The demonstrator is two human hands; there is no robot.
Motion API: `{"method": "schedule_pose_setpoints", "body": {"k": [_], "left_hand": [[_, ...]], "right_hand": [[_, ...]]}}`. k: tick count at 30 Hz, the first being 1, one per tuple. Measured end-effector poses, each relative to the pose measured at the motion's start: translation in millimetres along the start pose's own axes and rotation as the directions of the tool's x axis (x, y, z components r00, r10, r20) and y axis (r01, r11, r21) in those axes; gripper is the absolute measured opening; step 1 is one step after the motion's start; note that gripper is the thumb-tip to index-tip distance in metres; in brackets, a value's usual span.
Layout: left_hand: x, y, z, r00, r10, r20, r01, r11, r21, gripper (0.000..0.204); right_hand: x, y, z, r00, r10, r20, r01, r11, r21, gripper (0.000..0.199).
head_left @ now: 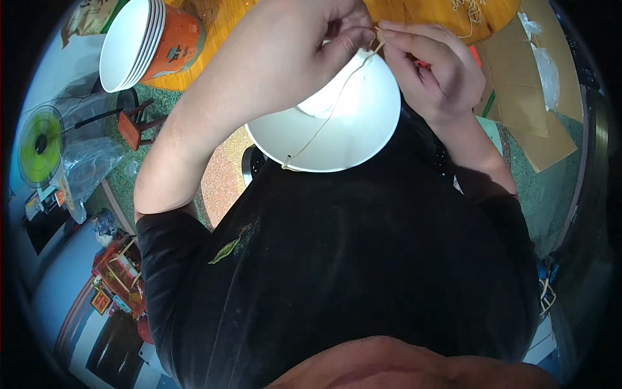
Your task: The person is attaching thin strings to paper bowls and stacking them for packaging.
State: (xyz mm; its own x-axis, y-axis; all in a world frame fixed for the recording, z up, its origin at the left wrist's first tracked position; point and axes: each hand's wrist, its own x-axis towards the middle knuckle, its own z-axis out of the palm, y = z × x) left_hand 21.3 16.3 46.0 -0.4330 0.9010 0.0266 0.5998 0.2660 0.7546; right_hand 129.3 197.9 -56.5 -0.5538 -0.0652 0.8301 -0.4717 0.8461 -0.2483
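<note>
A white paper bowl (pixel 350 123) is held upside down in front of my chest, its wide rim toward me. My left hand (pixel 311 45) grips its narrow base from the left. My right hand (pixel 434 71) pinches a thin tan string (pixel 324 123) at the bowl's top, thumb and fingers closed on it. The string runs down across the bowl's side to its rim. My black shirt fills the lower part of the view.
A stack of white bowls with orange outsides (pixel 149 42) lies on its side on the wooden table (pixel 220 26) at upper left. Flat cardboard pieces (pixel 531 84) lie at right. A small red stool (pixel 133 123) and a green fan (pixel 39 146) stand at left.
</note>
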Motion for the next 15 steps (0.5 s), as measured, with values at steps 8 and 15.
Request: {"method": "schedule_pose_setpoints", "body": {"k": [8,15], "left_hand": [[3,3,-6,1.000,-0.018,0.018,0.018,1.000,0.023,0.008],[4,-28,-3,0.988,0.157,-0.002,-0.157,0.986,-0.049,0.011]], "right_hand": [[0,4,3,0.994,-0.074,-0.076,0.082,0.991,0.107,0.023],[7,7,-1,0.988,-0.120,-0.099,0.135,0.976,0.171,0.028]]}}
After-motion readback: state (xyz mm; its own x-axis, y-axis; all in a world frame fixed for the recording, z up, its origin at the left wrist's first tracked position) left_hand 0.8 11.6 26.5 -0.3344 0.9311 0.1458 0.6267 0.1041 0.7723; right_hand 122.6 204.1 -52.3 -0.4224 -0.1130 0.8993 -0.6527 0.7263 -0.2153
